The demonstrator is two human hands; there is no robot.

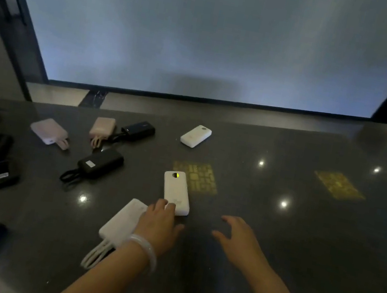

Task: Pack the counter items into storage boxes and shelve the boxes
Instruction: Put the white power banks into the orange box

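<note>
The person's left hand (161,220) has its fingertips curled onto the near end of a white power bank (176,192) lying flat on the dark counter (272,250) — a grip just landing on it, not yet a lift as far as I can judge. The right hand (239,239) hovers just beside that power bank on its right, fingers spread wide and holding nothing. Touching the left hand's other side lies a larger white power bank (122,221) with a looped white cable (96,253) trailing from its near end. Beyond the held one are two black power banks (101,162) (139,129), two pink ones (49,130) (103,126) and another white one (195,136), all well apart. No storage box is plainly in view. These look like rigid, smooth-shelled bricks — dense for their size, I'd guess, and slippery on polished stone. Pinching across the long edges near the middle should hold better than the rounded end; the corded ones want lifting by the body, not the cable.
</note>
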